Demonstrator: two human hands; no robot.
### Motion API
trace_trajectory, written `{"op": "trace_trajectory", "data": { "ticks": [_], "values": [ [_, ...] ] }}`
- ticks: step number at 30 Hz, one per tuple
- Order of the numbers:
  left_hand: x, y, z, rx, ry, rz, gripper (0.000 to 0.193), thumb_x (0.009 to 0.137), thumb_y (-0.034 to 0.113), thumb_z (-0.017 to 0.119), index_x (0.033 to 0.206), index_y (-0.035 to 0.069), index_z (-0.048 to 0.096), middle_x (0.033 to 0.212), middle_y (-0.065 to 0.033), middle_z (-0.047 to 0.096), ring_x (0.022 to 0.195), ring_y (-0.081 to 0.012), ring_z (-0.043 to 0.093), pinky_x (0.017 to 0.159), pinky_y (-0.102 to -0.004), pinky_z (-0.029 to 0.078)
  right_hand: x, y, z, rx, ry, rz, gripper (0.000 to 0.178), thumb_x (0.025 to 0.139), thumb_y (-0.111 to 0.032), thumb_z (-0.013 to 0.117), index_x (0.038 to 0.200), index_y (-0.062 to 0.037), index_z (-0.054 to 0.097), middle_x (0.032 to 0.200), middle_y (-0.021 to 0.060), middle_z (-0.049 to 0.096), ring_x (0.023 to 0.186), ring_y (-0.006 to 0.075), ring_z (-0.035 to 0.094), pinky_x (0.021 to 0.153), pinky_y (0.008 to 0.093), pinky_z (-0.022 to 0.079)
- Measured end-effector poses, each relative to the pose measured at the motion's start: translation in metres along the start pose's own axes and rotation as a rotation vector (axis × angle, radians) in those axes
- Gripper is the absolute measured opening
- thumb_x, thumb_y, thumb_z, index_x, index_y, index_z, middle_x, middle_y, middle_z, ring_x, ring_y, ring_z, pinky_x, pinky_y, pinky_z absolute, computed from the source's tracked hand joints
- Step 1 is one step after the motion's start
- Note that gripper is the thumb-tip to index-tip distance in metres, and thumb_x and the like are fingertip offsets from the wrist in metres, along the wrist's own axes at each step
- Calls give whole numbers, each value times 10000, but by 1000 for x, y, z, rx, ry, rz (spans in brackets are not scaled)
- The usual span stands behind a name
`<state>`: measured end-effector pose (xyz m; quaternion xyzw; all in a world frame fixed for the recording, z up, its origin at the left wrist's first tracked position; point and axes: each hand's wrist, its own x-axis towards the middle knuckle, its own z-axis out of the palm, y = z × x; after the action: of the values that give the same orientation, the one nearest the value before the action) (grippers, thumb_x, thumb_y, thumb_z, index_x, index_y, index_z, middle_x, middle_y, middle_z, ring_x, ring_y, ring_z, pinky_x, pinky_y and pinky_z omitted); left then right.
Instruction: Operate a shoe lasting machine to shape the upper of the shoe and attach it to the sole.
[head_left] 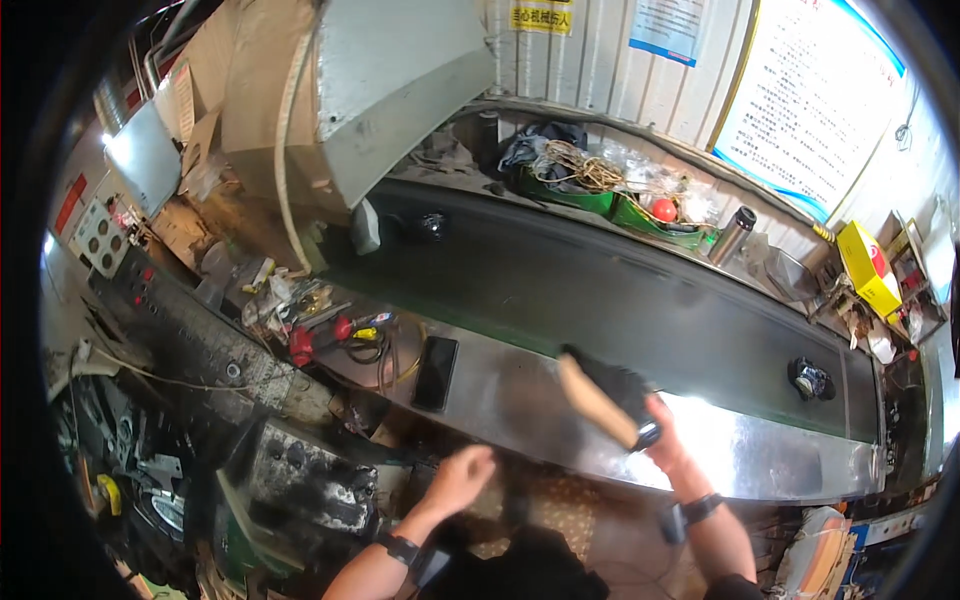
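Note:
My right hand (664, 436) grips a long blocky thing (603, 398) with a flat tan side, a black side and a shiny dark end. Motion blurs it, so its exact kind is unclear. It is tilted above the steel ledge (510, 390) at the near edge of a dark conveyor belt (560, 290). Lower left of it, my left hand (462, 482) is closed in front of the ledge, fingers curled, with nothing showing in it. A black phone (436, 373) lies flat on the ledge beyond that hand. Both wrists wear dark bands.
Black crumpled bundles lie on the belt, one at the right (811, 379) and one at the far left (431, 226). Green bins (655, 222) and a steel flask (733, 236) line the far side. A grey hood (400, 90) overhangs the belt's left end. Tools and red-handled pliers (302, 345) clutter the left.

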<state>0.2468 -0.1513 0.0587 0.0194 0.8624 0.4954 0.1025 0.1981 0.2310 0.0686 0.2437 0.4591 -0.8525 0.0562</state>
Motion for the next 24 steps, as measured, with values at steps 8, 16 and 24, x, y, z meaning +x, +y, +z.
{"op": "trace_trajectory", "data": {
  "ticks": [8, 16, 24],
  "values": [
    [24, -15, 10, 48, -283, 17, 283, 955, 202, 686, 1165, 14, 696, 1058, -149, 752, 969, -266, 730, 850, -360, 559, 94, -117, -259, 285, 597, -525, 448, 936, -201, 711, 1290, -11, 513, 1127, 185, 660, 840, 333, 691, 781, 474, 612],
    [96, -43, -19, 49, -104, 33, 268, 921, 5, 601, 1182, -15, 657, 1040, -185, 748, 976, -242, 739, 888, -346, 580, 39, 119, 85, -1549, -391, -643, 586, 924, -329, 654, 1431, -85, 491, 1360, 209, 590, 1270, 394, 550, 1073, 531, 424],
    [307, 1, -64, 17, 14, 132, 455, 846, 61, 646, 1298, 58, 593, 1146, -165, 718, 1017, -314, 710, 882, -415, 558, 3, 133, 0, -1045, -370, -258, 684, 932, -131, 701, 1555, -144, 419, 1256, 126, 695, 1046, 223, 677, 888, 433, 557]
  ]
}}
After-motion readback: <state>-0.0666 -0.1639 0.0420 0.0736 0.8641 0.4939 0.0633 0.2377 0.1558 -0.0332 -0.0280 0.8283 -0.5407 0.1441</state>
